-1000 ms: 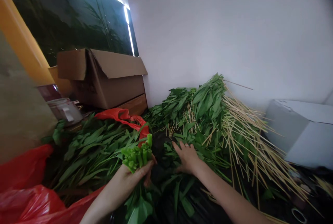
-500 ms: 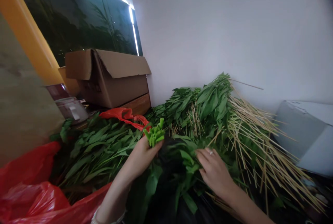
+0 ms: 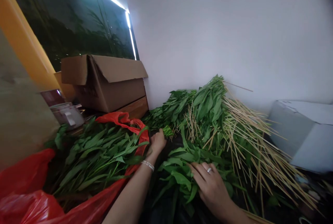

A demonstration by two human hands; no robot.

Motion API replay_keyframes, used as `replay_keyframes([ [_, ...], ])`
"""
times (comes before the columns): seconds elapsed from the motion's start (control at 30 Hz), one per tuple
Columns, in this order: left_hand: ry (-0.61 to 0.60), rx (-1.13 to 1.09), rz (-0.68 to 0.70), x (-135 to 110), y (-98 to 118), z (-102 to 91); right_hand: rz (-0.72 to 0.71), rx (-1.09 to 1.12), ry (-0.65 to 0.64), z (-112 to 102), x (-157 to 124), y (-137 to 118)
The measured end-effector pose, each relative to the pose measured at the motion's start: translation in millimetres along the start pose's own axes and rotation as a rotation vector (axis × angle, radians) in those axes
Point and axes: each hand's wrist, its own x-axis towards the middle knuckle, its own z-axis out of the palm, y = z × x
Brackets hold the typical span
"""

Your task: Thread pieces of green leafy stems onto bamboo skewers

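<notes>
My left hand [image 3: 157,143] is closed around a bundle of cut green stems [image 3: 168,131], and most of the bundle is hidden in my fist. A beaded bracelet circles that wrist. My right hand [image 3: 212,186], with a ring on one finger, lies on a heap of long green leaves [image 3: 179,177]. Behind it, leafy stalks are mixed with thin straw-coloured sticks [image 3: 255,147]. Another pile of long leaves [image 3: 99,158] lies to the left of my left hand.
A red plastic bag [image 3: 31,179] spreads along the front left, with a red strip [image 3: 122,120] behind the leaves. A cardboard box [image 3: 111,85] stands at the back left, near a glass jar [image 3: 67,114]. A white box [image 3: 301,134] sits at the right by the white wall [image 3: 208,26].
My left hand has moved forward to the heap, carrying the stems, which are now mostly hidden. My right hand has moved nearer and lower on the leaves.
</notes>
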Motion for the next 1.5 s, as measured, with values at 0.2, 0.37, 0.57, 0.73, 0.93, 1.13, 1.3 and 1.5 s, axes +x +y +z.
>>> replay_keyframes([
  [0.2,0.020,-0.046,0.040,6,-3,16.1,0.115,-0.080,-0.198,12,17,-15],
  [0.37,0.021,-0.197,0.284,-14,-2,-8.2,-0.011,0.048,-0.193,-22,15,-38],
  [0.57,0.230,-0.474,0.629,-110,-14,-16.5,0.258,0.037,-0.011,-73,-34,6],
  [0.73,0.190,-0.497,0.853,-182,11,19.3,0.401,-0.075,-0.204,-71,-42,42],
  [0.93,0.144,-0.130,0.857,-151,43,44.0,0.507,0.000,-0.217,-50,-39,42],
  [1.13,0.342,-0.132,0.733,-109,19,23.8,0.563,-0.022,-0.161,-53,-58,56],
  [1.3,0.225,-0.135,0.759,-131,-19,31.2,0.542,-0.005,-0.198,-57,-54,51],
  [1.5,0.298,-0.242,0.739,-168,-51,29.3,0.416,-0.049,-0.293,-54,-29,27],
])
